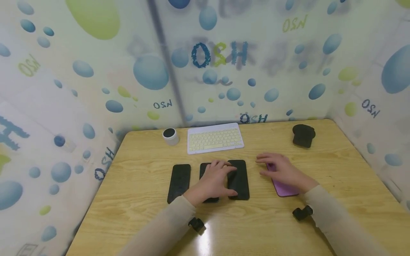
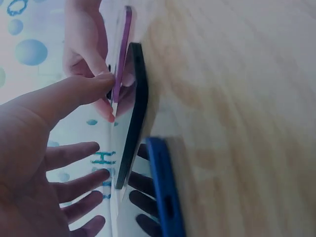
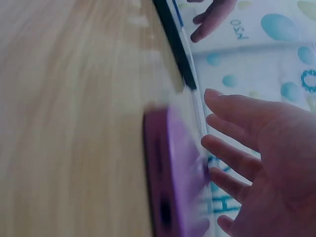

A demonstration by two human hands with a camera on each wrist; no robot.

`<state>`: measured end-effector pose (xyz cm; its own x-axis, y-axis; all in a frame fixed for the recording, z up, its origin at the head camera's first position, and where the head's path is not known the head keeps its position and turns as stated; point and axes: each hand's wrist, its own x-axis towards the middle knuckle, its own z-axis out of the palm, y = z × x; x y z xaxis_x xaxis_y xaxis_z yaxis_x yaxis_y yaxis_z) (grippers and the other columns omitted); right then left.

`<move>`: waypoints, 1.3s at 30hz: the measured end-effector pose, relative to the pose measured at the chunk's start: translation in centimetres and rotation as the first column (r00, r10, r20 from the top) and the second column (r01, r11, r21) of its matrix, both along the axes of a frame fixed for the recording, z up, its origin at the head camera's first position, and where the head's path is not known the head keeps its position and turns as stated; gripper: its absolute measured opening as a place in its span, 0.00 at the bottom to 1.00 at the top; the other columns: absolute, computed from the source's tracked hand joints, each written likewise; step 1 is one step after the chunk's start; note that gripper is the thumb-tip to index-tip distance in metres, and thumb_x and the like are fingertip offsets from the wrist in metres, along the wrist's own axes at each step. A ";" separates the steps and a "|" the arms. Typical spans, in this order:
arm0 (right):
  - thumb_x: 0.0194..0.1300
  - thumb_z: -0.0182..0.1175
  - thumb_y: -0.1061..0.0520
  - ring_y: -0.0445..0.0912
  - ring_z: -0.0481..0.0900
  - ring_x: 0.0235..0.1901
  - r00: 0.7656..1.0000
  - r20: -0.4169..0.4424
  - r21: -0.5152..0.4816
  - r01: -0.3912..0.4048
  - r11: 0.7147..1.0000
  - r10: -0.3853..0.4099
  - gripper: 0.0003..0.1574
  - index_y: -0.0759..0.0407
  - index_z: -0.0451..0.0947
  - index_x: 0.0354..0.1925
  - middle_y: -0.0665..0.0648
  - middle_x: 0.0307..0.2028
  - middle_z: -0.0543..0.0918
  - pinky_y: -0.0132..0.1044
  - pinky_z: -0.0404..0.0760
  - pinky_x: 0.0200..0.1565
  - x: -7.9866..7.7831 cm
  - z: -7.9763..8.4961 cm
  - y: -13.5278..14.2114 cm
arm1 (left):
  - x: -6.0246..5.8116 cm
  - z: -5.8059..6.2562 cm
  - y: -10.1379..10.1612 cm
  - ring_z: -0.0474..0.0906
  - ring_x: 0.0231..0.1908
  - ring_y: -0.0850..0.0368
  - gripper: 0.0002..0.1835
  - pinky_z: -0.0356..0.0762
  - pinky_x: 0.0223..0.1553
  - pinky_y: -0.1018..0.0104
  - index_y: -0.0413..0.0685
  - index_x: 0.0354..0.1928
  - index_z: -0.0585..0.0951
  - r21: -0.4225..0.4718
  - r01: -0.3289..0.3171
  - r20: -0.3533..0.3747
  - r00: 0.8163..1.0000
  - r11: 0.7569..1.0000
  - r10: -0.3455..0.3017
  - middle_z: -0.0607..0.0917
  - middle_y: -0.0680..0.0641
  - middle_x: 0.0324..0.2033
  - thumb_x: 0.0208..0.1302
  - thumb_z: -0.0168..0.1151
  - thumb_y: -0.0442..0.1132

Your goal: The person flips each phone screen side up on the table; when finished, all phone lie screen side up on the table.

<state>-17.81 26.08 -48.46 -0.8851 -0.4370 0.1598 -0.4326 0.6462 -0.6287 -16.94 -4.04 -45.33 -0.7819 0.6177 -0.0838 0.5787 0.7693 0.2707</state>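
My left hand [image 1: 213, 181] hovers over two dark smartphones, fingers spread and holding nothing. It partly hides the middle phone [image 1: 212, 200], whose blue edge [image 2: 165, 192] shows in the left wrist view. Its thumb and fingertips reach over the dark phone [image 1: 240, 181] to the right. My right hand [image 1: 282, 172] is above a purple phone [image 1: 286, 189], covering its upper part, with thumb and fingers apart and nothing gripped. In the right wrist view, the fingers stand just over the face of the purple phone [image 3: 170, 182]. Another black phone [image 1: 178, 183] lies left of the left hand.
Behind the phones, a white keyboard [image 1: 215, 138] lies on the wooden table [image 1: 134, 213]. A white cylinder with a black top [image 1: 171, 137] stands to its left. At the back right sits a black toast-shaped object [image 1: 303, 136]. Patterned walls [image 1: 208, 85] enclose the back and sides.
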 end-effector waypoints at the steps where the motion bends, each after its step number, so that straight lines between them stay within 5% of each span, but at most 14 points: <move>1: 0.65 0.71 0.56 0.66 0.69 0.70 1.000 -0.002 -0.003 0.006 1.000 -0.006 0.26 0.60 0.83 0.60 0.63 0.66 0.79 0.69 0.58 0.69 0.1 -0.1 0.5 | 0.0 -0.1 0.2 0.63 0.70 0.47 0.44 0.67 0.64 0.47 0.63 0.72 0.75 0.008 0.009 -0.002 1.000 1.000 -0.009 0.72 0.52 0.71 0.53 0.75 0.67; 16: 0.76 0.60 0.54 0.65 0.65 0.73 0.984 0.103 0.035 0.142 0.989 -0.145 0.23 0.58 0.79 0.66 0.63 0.71 0.73 0.67 0.63 0.69 1.2 0.8 6.7 | 0.2 -0.7 4.8 0.63 0.71 0.52 0.43 0.68 0.66 0.44 0.62 0.72 0.74 0.031 0.105 -0.026 0.994 0.994 -0.104 0.72 0.55 0.73 0.56 0.73 0.66; 19: 0.77 0.57 0.57 0.65 0.69 0.70 0.991 0.053 0.028 0.123 0.992 -0.125 0.21 0.60 0.81 0.64 0.64 0.69 0.76 0.46 0.67 0.71 1.3 0.8 7.5 | 0.3 -0.6 5.7 0.64 0.70 0.52 0.43 0.67 0.66 0.47 0.62 0.72 0.74 0.018 0.117 -0.033 0.993 0.993 -0.117 0.73 0.56 0.72 0.56 0.74 0.67; 22: 0.75 0.58 0.63 0.66 0.73 0.66 0.997 -0.024 0.022 0.073 0.997 -0.073 0.19 0.62 0.82 0.61 0.67 0.65 0.79 0.21 0.61 0.66 1.3 0.7 7.9 | 0.3 -0.8 6.5 0.63 0.69 0.53 0.43 0.65 0.63 0.52 0.63 0.72 0.75 0.032 0.126 -0.012 0.992 0.992 -0.125 0.73 0.58 0.72 0.55 0.74 0.67; 26: 0.66 0.63 0.70 0.69 0.74 0.64 0.996 -0.089 0.016 -0.001 1.000 0.002 0.25 0.64 0.82 0.61 0.69 0.64 0.80 0.10 0.50 0.61 1.3 0.3 8.2 | 0.1 -1.1 7.5 0.62 0.69 0.53 0.43 0.62 0.61 0.53 0.64 0.72 0.75 0.046 0.123 0.020 0.992 0.991 -0.124 0.73 0.59 0.71 0.55 0.74 0.67; 32: 0.62 0.70 0.68 0.68 0.74 0.64 0.991 -0.130 0.049 -0.038 0.998 0.044 0.29 0.64 0.81 0.62 0.68 0.65 0.79 0.15 0.54 0.64 1.3 -0.2 8.4 | 0.1 -1.5 8.9 0.62 0.67 0.54 0.44 0.59 0.60 0.54 0.66 0.72 0.74 0.037 0.139 0.048 0.989 0.990 -0.141 0.73 0.59 0.72 0.53 0.75 0.68; 35: 0.63 0.70 0.66 0.67 0.73 0.65 0.991 -0.128 0.079 -0.023 0.997 0.033 0.28 0.62 0.81 0.62 0.67 0.65 0.79 0.35 0.65 0.69 1.5 -0.2 8.5 | 0.1 -1.6 9.4 0.62 0.66 0.54 0.44 0.59 0.60 0.55 0.67 0.72 0.74 0.037 0.151 0.056 0.987 0.988 -0.153 0.72 0.60 0.73 0.52 0.76 0.67; 39: 0.63 0.70 0.65 0.66 0.72 0.65 0.992 -0.121 0.099 -0.007 0.995 0.019 0.28 0.62 0.81 0.62 0.66 0.66 0.78 0.61 0.68 0.63 1.8 -0.1 8.6 | 0.3 -1.4 10.0 0.63 0.66 0.53 0.44 0.59 0.59 0.55 0.67 0.71 0.75 0.028 0.155 0.052 0.986 0.988 -0.156 0.72 0.60 0.73 0.51 0.77 0.67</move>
<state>-16.01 34.66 -48.56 -0.8558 -0.4673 0.2219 -0.5109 0.6962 -0.5043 -16.66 5.98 -46.74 -0.6709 0.7337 -0.1075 0.6747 0.6641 0.3221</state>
